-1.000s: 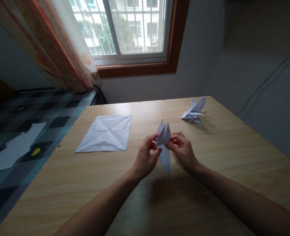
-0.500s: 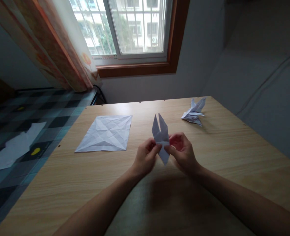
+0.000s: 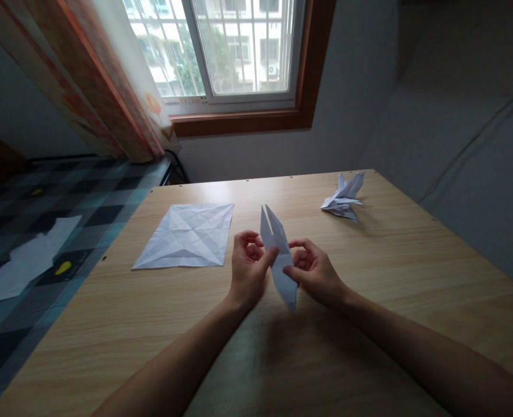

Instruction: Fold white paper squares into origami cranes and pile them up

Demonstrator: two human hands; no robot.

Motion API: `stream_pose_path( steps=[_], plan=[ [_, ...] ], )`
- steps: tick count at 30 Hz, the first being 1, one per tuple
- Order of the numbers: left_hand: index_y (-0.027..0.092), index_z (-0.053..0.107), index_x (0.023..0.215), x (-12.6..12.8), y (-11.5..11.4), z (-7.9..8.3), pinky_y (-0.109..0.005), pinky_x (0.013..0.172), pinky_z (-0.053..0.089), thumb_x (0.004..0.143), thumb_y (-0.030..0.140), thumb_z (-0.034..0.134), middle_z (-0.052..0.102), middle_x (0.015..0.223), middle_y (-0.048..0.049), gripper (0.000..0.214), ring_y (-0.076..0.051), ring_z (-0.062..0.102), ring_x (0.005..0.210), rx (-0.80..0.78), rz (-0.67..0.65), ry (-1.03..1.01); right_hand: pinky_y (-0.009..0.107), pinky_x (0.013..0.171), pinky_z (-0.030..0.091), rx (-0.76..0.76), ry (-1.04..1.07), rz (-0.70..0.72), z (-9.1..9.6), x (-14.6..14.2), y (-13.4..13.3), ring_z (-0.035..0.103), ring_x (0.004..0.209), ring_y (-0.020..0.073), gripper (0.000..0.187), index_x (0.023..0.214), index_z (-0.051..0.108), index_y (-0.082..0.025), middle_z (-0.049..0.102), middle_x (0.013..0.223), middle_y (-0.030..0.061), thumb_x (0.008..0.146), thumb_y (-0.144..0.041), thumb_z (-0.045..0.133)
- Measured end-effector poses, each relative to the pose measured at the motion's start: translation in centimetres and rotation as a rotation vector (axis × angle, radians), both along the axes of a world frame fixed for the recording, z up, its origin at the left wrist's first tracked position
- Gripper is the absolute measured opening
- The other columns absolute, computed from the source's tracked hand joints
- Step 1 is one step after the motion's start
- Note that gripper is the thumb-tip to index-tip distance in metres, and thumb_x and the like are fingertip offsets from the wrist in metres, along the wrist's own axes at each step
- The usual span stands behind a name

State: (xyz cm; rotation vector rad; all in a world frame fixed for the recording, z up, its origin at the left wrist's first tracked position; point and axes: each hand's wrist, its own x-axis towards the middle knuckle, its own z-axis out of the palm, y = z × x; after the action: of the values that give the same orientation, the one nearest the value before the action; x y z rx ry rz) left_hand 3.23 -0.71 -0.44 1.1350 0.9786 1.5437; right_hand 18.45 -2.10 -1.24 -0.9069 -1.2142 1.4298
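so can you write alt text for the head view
A person's left grip and right grip hold a folded white paper with two tips at one end above a wooden table. A creased paper sheet lies flat to the left and a spiky folded-paper model sits at the far right; a barred window is beyond.

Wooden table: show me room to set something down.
Bare tabletop lies between the origami figure and right forearm, and between the creased sheet and left forearm. Crowded: centre, where left hand and right hand touch folded paper.
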Motion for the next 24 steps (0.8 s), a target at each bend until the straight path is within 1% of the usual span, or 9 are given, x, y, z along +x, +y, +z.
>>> stream_pose_path(
  steps=[2,5,7,9,12,15,18,21,24],
  plan=[
    [0.020,0.052,0.091,0.02,-0.01,0.16,-0.019,0.055,0.041,0.069,0.024,0.077,0.053,0.071,0.0065,0.034,-0.007,0.051,0.058,-0.023,-0.030,0.036,0.022,0.048,0.044,0.026,-0.015,-0.018,-0.01,-0.03,-0.17,0.054,0.052,0.0107,0.041,0.102,0.055,-0.023,0.056,0.063,-0.0079,0.070,-0.032,0.079],
    [0.017,0.057,0.080,0.03,-0.13,0.08,-0.022,0.061,0.042,0.072,0.026,0.074,0.059,0.070,0.0024,0.021,-0.010,0.054,0.064,-0.072,-0.151,0.079,0.025,0.057,0.047,0.104,-0.030,-0.031,0.06,0.11,-0.26,0.058,0.063,0.0139,0.032,0.099,0.058,-0.023,0.061,0.072,-0.0029,0.077,-0.041,0.074],
    [0.017,0.058,0.079,-0.04,-0.19,-0.14,-0.023,0.063,0.042,0.072,0.027,0.073,0.060,0.071,0.0014,0.020,-0.011,0.054,0.065,-0.098,-0.242,0.055,0.027,0.062,0.048,0.152,-0.053,-0.052,0.19,0.33,-0.21,0.059,0.070,0.0159,0.030,0.095,0.061,-0.022,0.063,0.079,0.0006,0.084,-0.049,0.064],
    [0.017,0.057,0.078,-0.19,-0.18,-0.35,-0.023,0.061,0.042,0.073,0.030,0.073,0.059,0.070,0.0017,0.021,-0.011,0.053,0.064,-0.124,-0.334,0.014,0.027,0.063,0.046,0.163,-0.073,-0.079,0.34,0.55,-0.11,0.056,0.071,0.0162,0.032,0.089,0.062,-0.021,0.062,0.080,0.0017,0.088,-0.053,0.057],
    [0.017,0.058,0.077,-0.43,-0.08,-0.51,-0.024,0.060,0.041,0.073,0.035,0.073,0.058,0.070,0.0010,0.024,-0.012,0.052,0.063,-0.135,-0.426,0.023,0.026,0.061,0.044,0.136,-0.026,-0.069,0.44,0.69,0.01,0.053,0.066,0.0147,0.030,0.082,0.060,-0.021,0.059,0.075,-0.0006,0.085,-0.050,0.063],
    [0.016,0.062,0.078,-0.51,-0.05,-0.54,-0.025,0.064,0.043,0.074,0.035,0.074,0.060,0.074,-0.0010,0.023,-0.013,0.054,0.069,-0.088,-0.402,0.104,0.025,0.059,0.044,0.123,0.030,-0.057,0.41,0.53,0.02,0.051,0.064,0.0134,0.027,0.078,0.058,-0.021,0.057,0.072,-0.0025,0.078,-0.044,0.072],
    [0.016,0.063,0.080,-0.46,-0.17,-0.60,-0.026,0.066,0.044,0.078,0.039,0.071,0.061,0.076,-0.0024,0.024,-0.014,0.055,0.072,-0.072,-0.391,0.147,0.024,0.058,0.045,0.099,0.026,-0.089,0.52,0.25,-0.04,0.052,0.062,0.0128,0.030,0.076,0.055,-0.021,0.056,0.069,-0.0037,0.072,-0.039,0.078],
    [0.016,0.063,0.078,-0.36,-0.39,-0.56,-0.025,0.061,0.044,0.084,0.049,0.063,0.058,0.069,-0.0012,0.033,-0.014,0.054,0.066,-0.091,-0.416,0.127,0.025,0.057,0.047,0.072,-0.010,-0.146,0.80,0.02,-0.08,0.054,0.060,0.0131,0.033,0.074,0.053,-0.022,0.056,0.067,-0.0042,0.068,-0.039,0.081],
    [0.017,0.061,0.082,-0.14,-0.58,-0.25,-0.025,0.062,0.045,0.079,0.048,0.070,0.061,0.073,-0.0014,0.033,-0.014,0.057,0.068,-0.117,-0.415,0.081,0.026,0.058,0.049,0.069,-0.012,-0.158,0.91,-0.06,-0.04,0.059,0.062,0.0143,0.034,0.078,0.054,-0.022,0.061,0.070,-0.0031,0.067,-0.038,0.082]
  ],
)
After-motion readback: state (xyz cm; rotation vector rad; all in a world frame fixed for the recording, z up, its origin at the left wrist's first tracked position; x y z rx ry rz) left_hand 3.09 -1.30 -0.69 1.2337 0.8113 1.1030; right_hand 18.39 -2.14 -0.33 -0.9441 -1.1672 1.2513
